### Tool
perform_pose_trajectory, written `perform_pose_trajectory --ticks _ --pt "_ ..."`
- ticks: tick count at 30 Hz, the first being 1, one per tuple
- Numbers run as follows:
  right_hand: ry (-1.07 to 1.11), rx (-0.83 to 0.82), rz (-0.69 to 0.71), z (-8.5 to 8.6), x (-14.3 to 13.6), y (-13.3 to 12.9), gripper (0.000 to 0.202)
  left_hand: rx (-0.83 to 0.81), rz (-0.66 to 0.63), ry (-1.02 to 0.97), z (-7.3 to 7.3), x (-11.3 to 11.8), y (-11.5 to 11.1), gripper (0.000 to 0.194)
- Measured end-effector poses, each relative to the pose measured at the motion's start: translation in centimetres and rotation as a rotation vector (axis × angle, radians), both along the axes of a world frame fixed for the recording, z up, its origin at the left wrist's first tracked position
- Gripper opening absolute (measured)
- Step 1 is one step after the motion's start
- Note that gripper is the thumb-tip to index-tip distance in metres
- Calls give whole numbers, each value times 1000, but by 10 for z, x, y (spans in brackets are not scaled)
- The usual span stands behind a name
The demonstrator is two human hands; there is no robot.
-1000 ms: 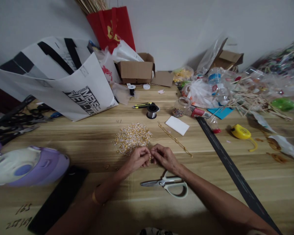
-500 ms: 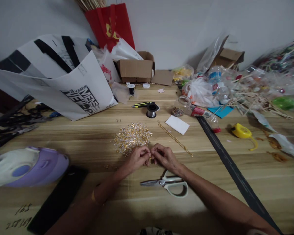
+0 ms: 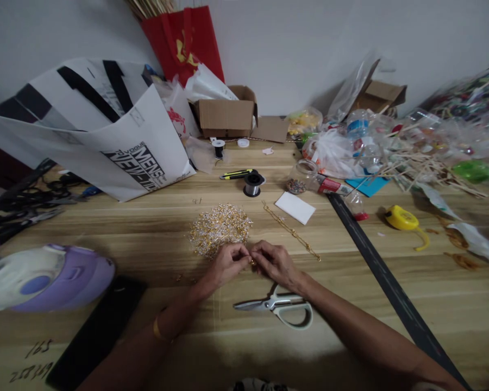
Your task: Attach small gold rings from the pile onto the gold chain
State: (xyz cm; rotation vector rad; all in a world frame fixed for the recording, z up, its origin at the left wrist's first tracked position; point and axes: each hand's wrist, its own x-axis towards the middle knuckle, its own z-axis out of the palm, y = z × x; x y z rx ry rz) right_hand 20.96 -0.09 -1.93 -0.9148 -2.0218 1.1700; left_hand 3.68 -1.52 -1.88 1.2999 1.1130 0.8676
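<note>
My left hand [image 3: 230, 262] and my right hand [image 3: 274, 262] meet fingertip to fingertip in front of a heap of gold and silver beaded wire [image 3: 220, 228]. Both are closed in a pinch. A small gold bead [image 3: 252, 262] shows between the fingertips, nearer the right ones; any wire attached to it is too fine to make out. White-handled scissors [image 3: 277, 307] lie just below my right hand, blades pointing left. Beyond that hand a gold beaded chain [image 3: 292, 231] is stretched out on the wooden table.
Behind the heap are a wire spool [image 3: 251, 184], a yellow-black cutter [image 3: 237, 174], a white card [image 3: 295, 207] and a jar of beads [image 3: 301, 176]. A black strip [image 3: 383, 271] crosses the right side, near a yellow tape measure [image 3: 402, 218]. A purple-white device [image 3: 61, 277] sits left.
My hands have barely shifted. The gold bead between the fingertips sits slightly farther right, and the fingers have moved a little.
</note>
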Motion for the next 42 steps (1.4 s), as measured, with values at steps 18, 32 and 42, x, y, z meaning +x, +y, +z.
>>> perform_pose_trajectory --ticks 18,32,42 --pt "-78 104 -34 6 -1 0 16 -41 23 -68 -4 4 -2 25" --pt "108 -220 -35 0 -3 2 28 -95 -73 -68 6 -1 0 31" --pt "198 -490 41 7 -1 10 33 79 59 106 6 5 -3 9"
